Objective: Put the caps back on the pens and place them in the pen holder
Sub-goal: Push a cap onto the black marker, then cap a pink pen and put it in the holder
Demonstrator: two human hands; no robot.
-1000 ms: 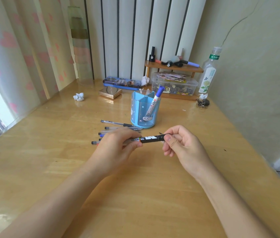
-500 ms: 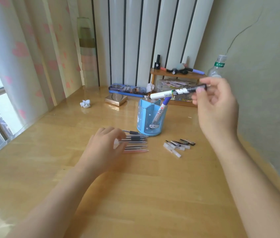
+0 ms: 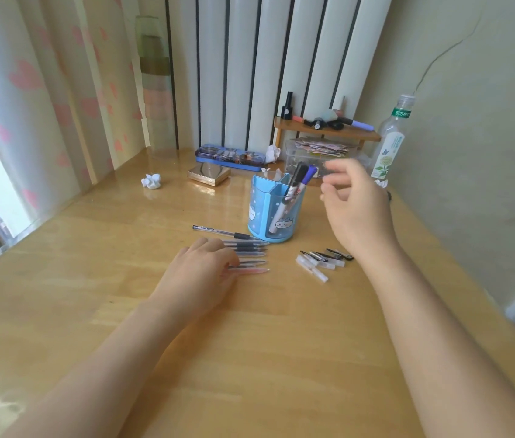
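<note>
Our right hand (image 3: 355, 203), fingers spread and empty, hovers at 3 o'clock of pen holder (image 3: 276, 208); left hand (image 3: 201, 273) pinches uncapped pens (image 3: 250, 254), likely selecting next.

Two capped markers (image 3: 294, 191) lean in the blue pen holder (image 3: 273, 213) mid-desk. Uncapped pens (image 3: 246, 254) lie in a row left of it; loose caps (image 3: 322, 262) right.

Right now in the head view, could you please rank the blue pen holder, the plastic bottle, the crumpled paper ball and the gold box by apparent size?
1. Blue pen holder
2. Plastic bottle, more distant, so unsure against the holder
3. Gold box
4. Crumpled paper ball
</note>
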